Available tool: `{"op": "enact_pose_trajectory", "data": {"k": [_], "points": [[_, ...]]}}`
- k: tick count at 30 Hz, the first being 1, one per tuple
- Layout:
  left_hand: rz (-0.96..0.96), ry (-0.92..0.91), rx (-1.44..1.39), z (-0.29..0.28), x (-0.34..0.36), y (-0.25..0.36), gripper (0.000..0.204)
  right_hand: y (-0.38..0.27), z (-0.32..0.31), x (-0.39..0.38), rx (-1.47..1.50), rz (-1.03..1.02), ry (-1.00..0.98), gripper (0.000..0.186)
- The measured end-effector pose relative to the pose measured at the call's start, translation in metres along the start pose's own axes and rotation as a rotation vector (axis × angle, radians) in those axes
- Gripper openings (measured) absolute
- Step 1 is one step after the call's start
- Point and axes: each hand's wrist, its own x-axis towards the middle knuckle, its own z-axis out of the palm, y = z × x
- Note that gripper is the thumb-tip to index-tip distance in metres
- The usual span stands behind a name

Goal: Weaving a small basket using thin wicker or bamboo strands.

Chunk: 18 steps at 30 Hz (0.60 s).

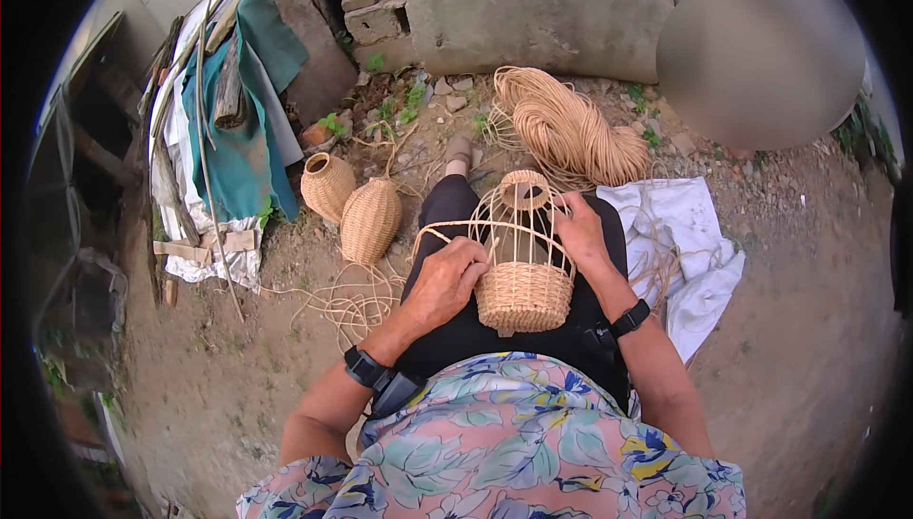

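A half-woven basket (pixel 525 298) rests on my lap, tilted, its lower wall closely woven in tan cord. Bare upright stakes run from that wall to a small woven ring (pixel 525 192) at the far end. My left hand (pixel 445 281) is closed at the left edge of the weave, its fingertips pinching a tan cord (pixel 439 226). This cord loops across the stakes above the woven part. My right hand (pixel 580 234) grips the stakes on the right side, near the ring, with its fingertips partly hidden behind them.
Two finished-looking woven vessels (pixel 371 221) lie at the left, above tangled loose cord (pixel 357 305). Beyond my knees sits a big coil of tan cord (pixel 571 129). A white sack (pixel 699 262) with cord on it spreads at the right. A stone slab (pixel 542 15) stands at the back.
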Motion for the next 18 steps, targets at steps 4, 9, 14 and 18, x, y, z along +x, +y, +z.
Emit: {"op": "enact_pose_trajectory", "data": {"k": [4,9,14,18], "points": [[-0.099,0.028,-0.178,0.002,-0.004,0.019,0.004,-0.009,0.002,-0.011,-0.043,-0.055,0.029,0.028],[-0.310,0.056,-0.525,-0.011,0.010,0.053,0.007,-0.029,-0.004,-0.020,-0.072,-0.036,0.024,0.032],[-0.236,0.085,0.092,-0.016,0.004,0.041,0.007,-0.025,-0.008,-0.018,-0.022,-0.014,0.004,0.034],[-0.103,0.003,0.299,-0.008,0.004,0.036,0.004,-0.027,-0.007,-0.019,-0.018,-0.010,-0.011,0.034]]}}
